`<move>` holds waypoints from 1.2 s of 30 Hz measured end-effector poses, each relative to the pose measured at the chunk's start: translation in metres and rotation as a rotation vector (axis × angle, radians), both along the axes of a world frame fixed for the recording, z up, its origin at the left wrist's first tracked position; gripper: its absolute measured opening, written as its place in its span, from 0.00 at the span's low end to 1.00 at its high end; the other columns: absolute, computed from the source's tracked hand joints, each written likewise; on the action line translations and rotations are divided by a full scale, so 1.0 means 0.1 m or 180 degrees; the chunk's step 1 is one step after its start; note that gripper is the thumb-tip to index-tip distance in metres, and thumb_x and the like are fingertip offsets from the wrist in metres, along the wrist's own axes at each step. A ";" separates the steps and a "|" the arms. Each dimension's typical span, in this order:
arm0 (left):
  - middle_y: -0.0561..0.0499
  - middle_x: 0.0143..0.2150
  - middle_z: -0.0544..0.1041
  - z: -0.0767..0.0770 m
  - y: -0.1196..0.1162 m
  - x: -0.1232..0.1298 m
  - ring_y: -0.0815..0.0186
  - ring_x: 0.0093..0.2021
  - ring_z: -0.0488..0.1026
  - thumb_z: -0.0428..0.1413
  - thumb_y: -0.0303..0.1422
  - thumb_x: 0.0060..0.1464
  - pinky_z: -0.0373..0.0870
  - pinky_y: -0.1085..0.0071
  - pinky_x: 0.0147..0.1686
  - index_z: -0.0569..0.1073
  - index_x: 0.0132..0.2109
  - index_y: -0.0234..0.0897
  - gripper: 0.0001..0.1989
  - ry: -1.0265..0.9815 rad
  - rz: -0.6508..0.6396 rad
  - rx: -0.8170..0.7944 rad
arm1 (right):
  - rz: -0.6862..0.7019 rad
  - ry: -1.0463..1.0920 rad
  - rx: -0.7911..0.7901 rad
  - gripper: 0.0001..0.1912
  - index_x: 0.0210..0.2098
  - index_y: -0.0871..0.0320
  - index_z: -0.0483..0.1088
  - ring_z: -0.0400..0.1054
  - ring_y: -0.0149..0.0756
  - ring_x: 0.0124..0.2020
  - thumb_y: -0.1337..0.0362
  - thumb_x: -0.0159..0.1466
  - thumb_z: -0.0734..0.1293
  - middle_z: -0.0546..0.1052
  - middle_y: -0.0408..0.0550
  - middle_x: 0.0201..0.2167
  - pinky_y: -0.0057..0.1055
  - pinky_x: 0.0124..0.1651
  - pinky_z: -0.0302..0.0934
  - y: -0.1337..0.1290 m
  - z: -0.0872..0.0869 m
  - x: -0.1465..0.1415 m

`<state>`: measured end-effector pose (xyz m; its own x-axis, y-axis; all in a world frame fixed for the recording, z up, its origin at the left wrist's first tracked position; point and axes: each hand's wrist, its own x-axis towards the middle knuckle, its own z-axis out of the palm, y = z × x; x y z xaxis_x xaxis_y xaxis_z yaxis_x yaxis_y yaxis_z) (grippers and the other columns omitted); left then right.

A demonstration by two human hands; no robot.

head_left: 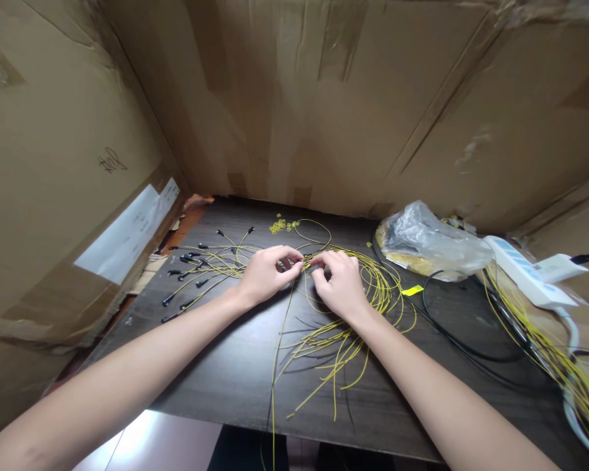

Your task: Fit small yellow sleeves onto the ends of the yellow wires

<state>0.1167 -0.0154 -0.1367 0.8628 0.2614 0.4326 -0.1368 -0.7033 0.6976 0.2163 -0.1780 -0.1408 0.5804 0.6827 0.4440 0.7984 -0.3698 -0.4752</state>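
Both hands meet over a bundle of thin yellow wires (383, 288) on a dark table. My left hand (269, 273) is closed, thumb and index finger pinched at a small dark piece on a wire. My right hand (341, 282) faces it from the right, fingertips together at the same spot; what they hold is too small to name. Black connectors (202, 282) on wire ends fan out left of my left hand. Loose yellow wire ends (334, 366) spread toward the table's front edge, below my right hand.
Small yellow pieces (279, 226) lie at the back. A clear plastic bag (429, 242), a white power strip (525, 271), black cables (464, 347) and more yellow wires (559, 360) sit to the right. Cardboard walls (294, 111) stand behind and at both sides.
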 end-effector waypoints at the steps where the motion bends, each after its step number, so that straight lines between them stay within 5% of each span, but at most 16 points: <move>1: 0.51 0.38 0.83 -0.01 0.00 0.00 0.69 0.31 0.77 0.61 0.31 0.58 0.73 0.73 0.34 0.81 0.42 0.36 0.06 -0.0009 0.0002 0.0011 | -0.0045 -0.0120 -0.0105 0.06 0.34 0.57 0.73 0.67 0.42 0.39 0.69 0.61 0.63 0.78 0.47 0.32 0.39 0.44 0.51 -0.01 0.01 0.00; 7: 0.51 0.39 0.84 -0.02 0.01 0.00 0.70 0.32 0.77 0.62 0.31 0.59 0.72 0.73 0.34 0.83 0.44 0.38 0.07 -0.0049 -0.0060 0.0009 | 0.0006 -0.0497 -0.0536 0.04 0.34 0.58 0.74 0.66 0.43 0.40 0.67 0.60 0.67 0.79 0.49 0.35 0.39 0.43 0.48 -0.02 0.02 -0.03; 17: 0.49 0.38 0.84 -0.03 0.03 0.01 0.69 0.31 0.77 0.61 0.29 0.60 0.72 0.72 0.32 0.83 0.45 0.37 0.08 -0.0168 -0.0134 0.0163 | 0.0096 -0.0553 -0.0500 0.03 0.34 0.57 0.74 0.66 0.43 0.41 0.68 0.64 0.67 0.79 0.48 0.36 0.40 0.43 0.49 0.00 -0.04 0.00; 36: 0.49 0.40 0.85 -0.01 0.01 0.00 0.67 0.34 0.80 0.62 0.27 0.58 0.77 0.72 0.36 0.83 0.44 0.36 0.07 -0.0178 -0.0094 0.0051 | 0.0285 -0.0004 0.0734 0.02 0.35 0.55 0.71 0.70 0.39 0.38 0.65 0.65 0.68 0.79 0.44 0.35 0.38 0.45 0.57 0.03 -0.02 -0.03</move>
